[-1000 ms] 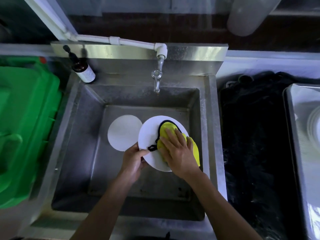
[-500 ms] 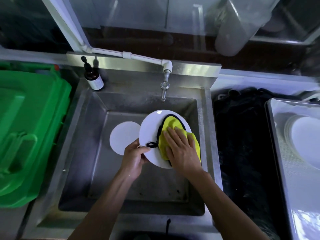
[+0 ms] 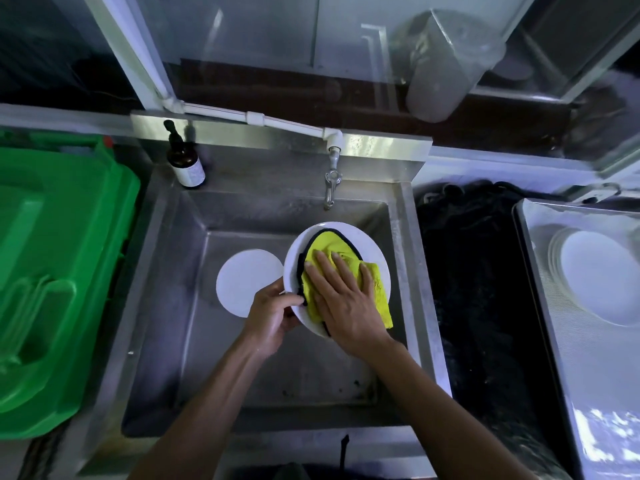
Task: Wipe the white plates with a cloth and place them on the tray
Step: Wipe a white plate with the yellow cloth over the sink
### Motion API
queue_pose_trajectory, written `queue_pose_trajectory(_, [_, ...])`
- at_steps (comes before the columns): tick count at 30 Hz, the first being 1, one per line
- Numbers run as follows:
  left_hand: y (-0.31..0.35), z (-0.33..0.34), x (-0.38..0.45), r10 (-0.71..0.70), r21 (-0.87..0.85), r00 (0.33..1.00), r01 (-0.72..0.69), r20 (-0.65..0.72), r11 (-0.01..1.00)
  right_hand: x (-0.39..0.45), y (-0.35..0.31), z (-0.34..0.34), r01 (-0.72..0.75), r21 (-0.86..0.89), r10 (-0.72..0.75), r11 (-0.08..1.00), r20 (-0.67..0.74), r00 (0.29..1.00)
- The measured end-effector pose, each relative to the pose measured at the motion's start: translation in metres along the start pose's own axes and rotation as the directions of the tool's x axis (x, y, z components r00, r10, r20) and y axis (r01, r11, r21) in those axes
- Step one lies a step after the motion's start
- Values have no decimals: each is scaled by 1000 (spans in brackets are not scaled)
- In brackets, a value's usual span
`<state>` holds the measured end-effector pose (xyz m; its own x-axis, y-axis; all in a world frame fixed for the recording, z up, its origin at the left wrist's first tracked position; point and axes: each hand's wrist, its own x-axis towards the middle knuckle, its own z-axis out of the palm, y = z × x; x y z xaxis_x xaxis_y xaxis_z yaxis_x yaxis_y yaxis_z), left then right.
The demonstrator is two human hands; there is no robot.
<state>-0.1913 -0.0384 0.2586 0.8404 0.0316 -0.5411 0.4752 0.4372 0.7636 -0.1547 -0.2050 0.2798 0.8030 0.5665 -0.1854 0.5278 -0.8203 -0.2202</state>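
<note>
Flat right hand presses fuzzy yellow cloth on round plate.

Sink around both hands: brushed stainless steel, dull sheen, scuffed floor. Plate under the right hand: smooth white, glazed look. Cloth beneath the fingers: yellow, soft napped weave, black stitched edging. Second plate beyond the left hand: matt white. Bin far left of the left hand: glossy green plastic. Tray far right: pale metal, finely textured.
</note>
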Motion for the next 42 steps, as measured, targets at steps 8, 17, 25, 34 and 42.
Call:
queue_pose_trajectory(8, [3, -18, -2, -36, 63, 999, 36, -2, 997, 25, -11, 1, -14, 44, 15, 999, -23, 1000])
queue_pose_trajectory(17, [7, -32, -4, -38, 24, 999, 37, 22, 999, 40, -23, 6, 66, 3, -66, 998, -49, 997])
queue_pose_trajectory(25, [12, -24, -8, -17, -9, 999, 17, -41, 1000, 53, -8, -6, -46, 5, 46, 999, -133, 990])
queue_pose_trajectory(34, [21, -18, -8, 33, -104, 992, -46, -122, 993, 46, 12, 1, -254, 95, 266, 963, -148, 953])
queue_pose_trajectory(42, [21, -13, -2, 30, -233, 984, -72, -177, 970, 16, -15, 28, -342, 175, 363, 923, -104, 926])
